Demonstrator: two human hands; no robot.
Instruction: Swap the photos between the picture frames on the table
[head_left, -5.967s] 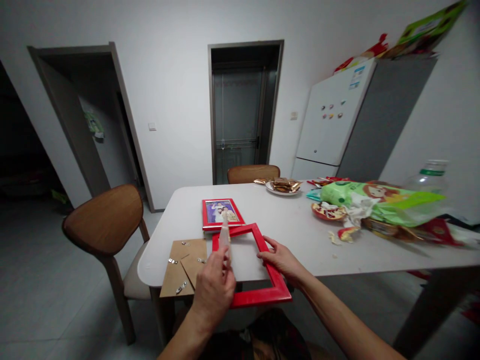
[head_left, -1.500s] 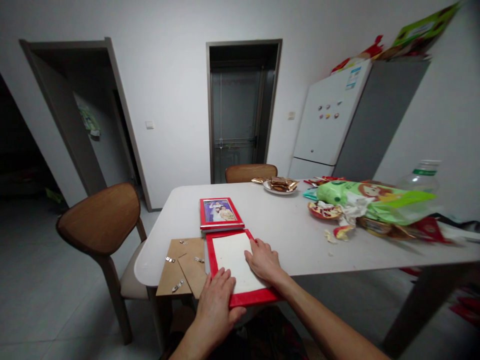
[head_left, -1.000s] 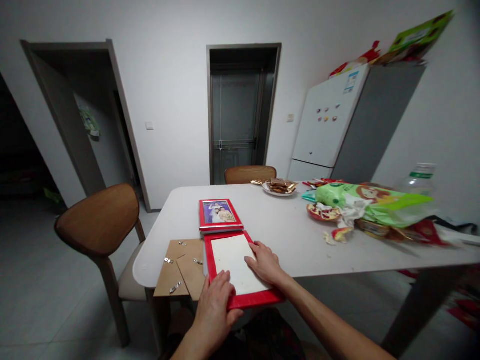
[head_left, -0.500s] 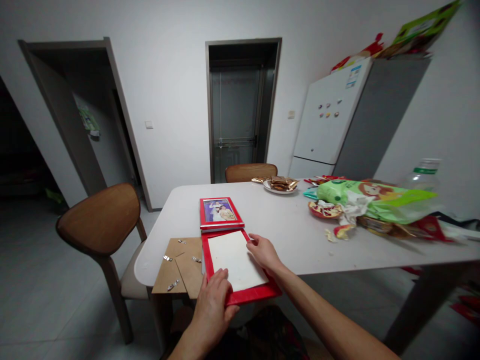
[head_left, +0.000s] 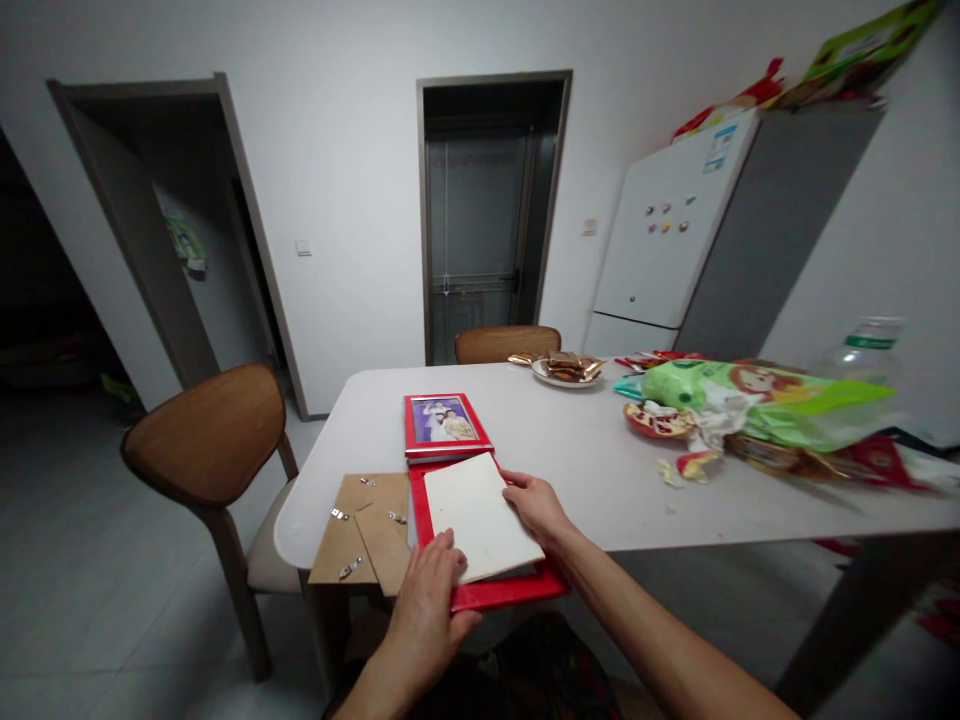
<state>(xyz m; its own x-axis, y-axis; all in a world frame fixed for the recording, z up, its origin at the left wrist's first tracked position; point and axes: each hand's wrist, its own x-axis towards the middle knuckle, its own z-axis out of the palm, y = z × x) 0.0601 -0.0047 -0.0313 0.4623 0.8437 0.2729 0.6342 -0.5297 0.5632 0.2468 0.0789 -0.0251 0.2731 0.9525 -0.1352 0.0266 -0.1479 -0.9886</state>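
Note:
A red picture frame (head_left: 517, 592) lies face down at the table's near edge, its lower end jutting past the edge. Over its opening is a white sheet (head_left: 480, 520), slightly raised and askew. My left hand (head_left: 431, 590) grips the frame's lower left corner, fingers on top and thumb at the near side. With fingers bent, my right hand (head_left: 534, 508) holds the sheet's right edge. Just beyond stands a stack topped by a red-framed photo (head_left: 444, 420) of people. Brown backing boards (head_left: 352, 530) with metal clips lie beside the frame on the left.
Toward the right of the white table (head_left: 570, 460) lie a green plastic bag (head_left: 795, 400), an opened pomegranate (head_left: 660, 420) and peel scraps. A plate of wrapped snacks (head_left: 568, 370) sits at the far edge. Wooden chairs (head_left: 206, 435) stand left and behind.
The white sheet has risen and shifted up within the red frame, exposing more of the frame's lower part. My right hand has moved slightly with it; my left hand stays at the corner.

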